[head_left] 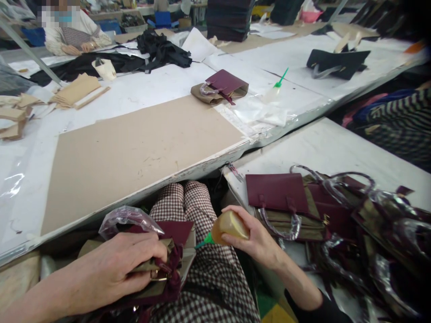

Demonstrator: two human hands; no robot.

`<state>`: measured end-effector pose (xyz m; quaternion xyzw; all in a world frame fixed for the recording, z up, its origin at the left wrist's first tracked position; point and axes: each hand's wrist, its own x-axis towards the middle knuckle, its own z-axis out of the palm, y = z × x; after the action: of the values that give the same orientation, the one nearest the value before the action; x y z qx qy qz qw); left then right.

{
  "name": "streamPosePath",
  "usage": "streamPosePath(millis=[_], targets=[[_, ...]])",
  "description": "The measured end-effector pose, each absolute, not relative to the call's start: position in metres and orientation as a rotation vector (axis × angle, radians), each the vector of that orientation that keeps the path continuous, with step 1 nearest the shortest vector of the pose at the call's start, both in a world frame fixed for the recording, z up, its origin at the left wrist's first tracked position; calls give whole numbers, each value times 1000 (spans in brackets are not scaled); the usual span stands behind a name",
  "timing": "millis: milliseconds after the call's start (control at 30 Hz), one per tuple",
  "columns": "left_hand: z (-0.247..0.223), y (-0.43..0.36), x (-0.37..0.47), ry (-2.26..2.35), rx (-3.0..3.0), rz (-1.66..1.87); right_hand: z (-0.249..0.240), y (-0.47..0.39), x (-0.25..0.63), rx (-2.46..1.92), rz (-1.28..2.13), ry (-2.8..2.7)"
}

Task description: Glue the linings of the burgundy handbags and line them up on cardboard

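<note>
One maroon-and-olive bag (178,231) lies over the checked lap (215,280), pinched between fingers and thumb of the left hand (117,264). The right hand (252,233) has its fingers curled round an amber bottle (232,225), green nozzle (206,240) at the bag's right edge; contact I cannot tell. Rightward, similar bags (336,215) crowd a side table (336,143). Farther, past a beige sheet (144,157), lies another bag (229,82).

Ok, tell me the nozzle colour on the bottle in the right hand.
The nozzle is green, seen best in the head view.
</note>
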<state>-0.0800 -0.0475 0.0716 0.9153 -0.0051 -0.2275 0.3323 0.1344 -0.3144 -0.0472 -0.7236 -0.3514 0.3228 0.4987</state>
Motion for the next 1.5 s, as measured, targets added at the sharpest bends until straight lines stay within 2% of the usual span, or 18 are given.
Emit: streamPosePath(millis=[200, 433, 533, 733, 1067, 1333, 1500], targets=[[68, -52, -84, 2, 2387, -562, -58, -314, 127, -1782, 664, -720], [67, -52, -89, -38, 2398, -585, -52, -317, 122, -1703, 818, -699], [64, -52, -96, -85, 2418, -573, -52, -324, 119, -1697, 786, -582], [55, -60, -116, -174, 2556, -431, -46, -336, 110, -1728, 744, -397], [44, -78, -130, -322, 2693, -226, -39, -324, 95, -1889, 772, -717], [34, -87, -131, -390, 2710, -17, -45, -328, 96, -1834, 854, -453], [34, -82, -133, -366, 2672, -211, -49, -329, 93, -1771, 856, -342]])
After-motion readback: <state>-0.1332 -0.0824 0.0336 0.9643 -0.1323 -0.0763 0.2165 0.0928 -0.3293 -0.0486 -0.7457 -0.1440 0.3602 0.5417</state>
